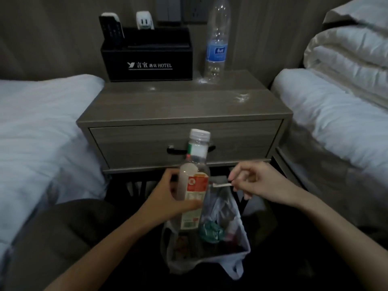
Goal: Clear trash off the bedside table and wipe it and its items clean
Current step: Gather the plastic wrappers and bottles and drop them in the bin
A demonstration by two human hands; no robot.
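Currently: trash held over the bag, in front of the bedside table (pixel 178 106).
The left hand (pixel 168 198) grips a red-label bottle (pixel 195 185) above the open trash bag (pixel 244 242), presumably for dropping. The right hand (pixel 258 181) pinches a small white strip (pixel 222 185). The tabletop carries a water bottle (pixel 216 49) and a black hotel box (pixel 147 57); beds (pixel 42 122) flank it.

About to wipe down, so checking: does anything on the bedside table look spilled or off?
Yes: whitish splotches mark the tabletop, near its right edge and at the foot of the clear bottle. Spill, residue or glare, I cannot tell.
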